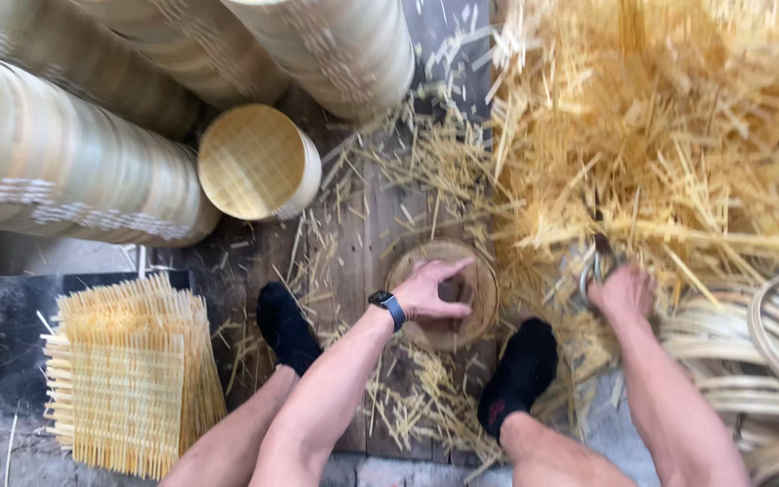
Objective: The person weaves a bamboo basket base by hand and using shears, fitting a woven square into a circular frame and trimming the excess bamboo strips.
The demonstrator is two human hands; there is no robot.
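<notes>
Two hands are working: the left hand (427,290) is pressing flat on a stiff wooden block (444,293); the right hand (622,290) is gripping scissors (593,267), firmest by the handles.

We see one screen only: the small dark rectangular face of a smartwatch on a blue band (388,305), worn on the wrist just left of the round woven bamboo piece (484,289). The face is black and unlit. We find no packages, labels or signs.
</notes>
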